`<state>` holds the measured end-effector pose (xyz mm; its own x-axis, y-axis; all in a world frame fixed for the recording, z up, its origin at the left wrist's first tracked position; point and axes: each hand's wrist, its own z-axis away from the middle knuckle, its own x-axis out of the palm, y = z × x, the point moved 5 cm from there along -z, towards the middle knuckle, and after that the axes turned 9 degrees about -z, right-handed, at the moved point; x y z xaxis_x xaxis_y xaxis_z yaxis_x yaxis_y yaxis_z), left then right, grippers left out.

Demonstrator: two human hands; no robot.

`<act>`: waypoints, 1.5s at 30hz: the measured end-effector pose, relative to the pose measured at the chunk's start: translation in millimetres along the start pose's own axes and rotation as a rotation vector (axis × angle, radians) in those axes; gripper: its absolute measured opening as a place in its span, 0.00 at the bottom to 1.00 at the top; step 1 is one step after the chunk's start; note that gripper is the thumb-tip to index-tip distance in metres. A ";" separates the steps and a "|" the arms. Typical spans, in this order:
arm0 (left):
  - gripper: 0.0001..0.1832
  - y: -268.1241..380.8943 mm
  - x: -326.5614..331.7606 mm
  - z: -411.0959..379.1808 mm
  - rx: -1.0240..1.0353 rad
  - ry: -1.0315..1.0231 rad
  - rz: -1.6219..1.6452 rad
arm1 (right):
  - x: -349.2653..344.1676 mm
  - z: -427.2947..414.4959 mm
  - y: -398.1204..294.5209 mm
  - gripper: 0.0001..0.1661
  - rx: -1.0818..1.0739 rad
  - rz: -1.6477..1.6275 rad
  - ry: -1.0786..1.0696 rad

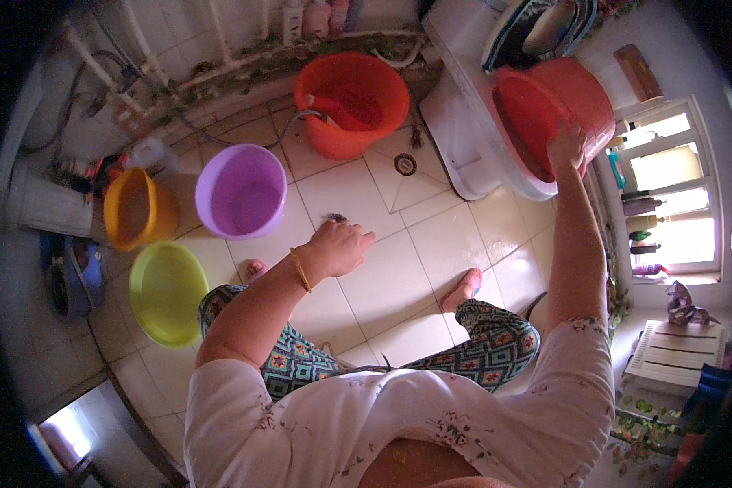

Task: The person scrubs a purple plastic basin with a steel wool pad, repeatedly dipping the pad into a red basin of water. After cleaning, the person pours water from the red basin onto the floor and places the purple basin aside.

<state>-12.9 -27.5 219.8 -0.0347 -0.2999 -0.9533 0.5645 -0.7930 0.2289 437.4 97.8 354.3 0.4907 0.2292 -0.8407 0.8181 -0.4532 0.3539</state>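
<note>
My right hand (566, 145) is at the rim of a red plastic tub (585, 97) that lies tilted on the white washbasin at the right; whether its fingers grip the rim is unclear. Over the tiled floor, my left hand (341, 247) hangs with fingers partly curled, and a small dark tuft (335, 217) shows just beyond it. A purple bucket (241, 192) stands beyond my left forearm. Further off, an orange-red tub (352, 104) has a red object and a hose end inside. A yellow-green basin (168, 294) stands left of my left forearm.
An orange bucket (140, 208) stands beside the purple one. A floor drain (405, 164) lies near the white washbasin (457, 110). Bottles (643, 221) line the window at the right. A hose (219, 141) runs along the floor. Blue objects (73, 274) are at the left wall.
</note>
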 end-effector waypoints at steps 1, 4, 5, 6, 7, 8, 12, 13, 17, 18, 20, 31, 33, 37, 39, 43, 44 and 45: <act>0.16 0.8 -0.7 -0.6 0.004 0.002 -0.003 | 4.7 -4.3 2.8 0.30 0.008 -0.007 -0.006; 0.16 3.8 -2.0 -2.2 0.023 0.022 -0.016 | 11.3 -3.5 10.6 0.32 -0.046 -0.023 0.066; 0.16 5.2 -2.6 -2.8 0.033 0.032 -0.021 | 11.8 -1.8 13.5 0.33 -0.078 -0.026 0.104; 0.16 4.9 -2.8 -2.1 0.032 0.026 -0.033 | 9.2 1.0 11.3 0.33 -0.065 -0.051 0.110; 0.16 4.2 -2.4 -1.6 0.030 0.022 -0.044 | 1.7 6.2 5.4 0.33 -0.053 -0.077 0.117; 0.17 3.5 -1.6 -0.8 0.028 0.017 -0.055 | -4.3 11.2 0.7 0.33 -0.042 -0.103 0.124; 0.18 4.6 2.3 -2.7 0.047 0.058 -0.046 | -14.8 20.6 1.3 0.33 -0.078 -0.125 0.153; 0.18 4.3 4.2 -3.2 0.050 0.063 -0.047 | -13.2 20.5 -0.3 0.33 -0.079 -0.145 0.130; 0.17 8.3 2.7 -6.7 0.070 0.090 -0.059 | -9.5 28.7 -3.9 0.34 -0.089 -0.213 0.130; 0.17 8.7 3.1 -6.9 0.068 0.082 -0.053 | -9.5 32.3 -8.2 0.33 -0.120 -0.252 0.093; 0.18 10.8 2.1 -9.6 0.067 0.069 -0.039 | -11.4 37.8 -14.7 0.31 -0.182 -0.324 0.020; 0.30 61.4 -136.6 4.5 0.516 0.322 0.574 | -168.2 134.0 -81.7 0.37 -0.798 -2.090 -0.484; 0.28 56.3 -142.9 -8.4 0.659 0.351 0.970 | -134.0 144.2 -94.6 0.36 -0.942 -2.659 -0.472; 0.25 -22.6 54.4 -106.4 0.037 0.426 1.280 | 135.4 256.4 -205.2 0.24 0.017 -2.160 -0.542; 0.23 -42.3 153.2 -118.1 -0.248 0.386 1.044 | 249.6 370.3 -231.7 0.17 0.101 -1.070 -0.936; 0.21 -85.6 199.5 -16.4 -0.897 0.296 0.820 | 228.6 492.6 -237.1 0.16 0.816 -1.657 -1.371; 0.23 -124.1 240.3 28.4 -1.154 0.581 1.031 | 201.7 498.3 -258.1 0.16 0.763 -1.555 -1.520; 0.24 -146.1 286.0 75.5 -1.393 0.890 1.228 | 173.6 510.2 -270.7 0.15 0.708 -1.436 -1.665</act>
<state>-167.5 -37.4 -71.4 0.8513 0.3787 -0.3631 0.1033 0.5575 0.8237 148.1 -179.3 -96.6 -0.9959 0.0734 0.0533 -0.0887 -0.9093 -0.4065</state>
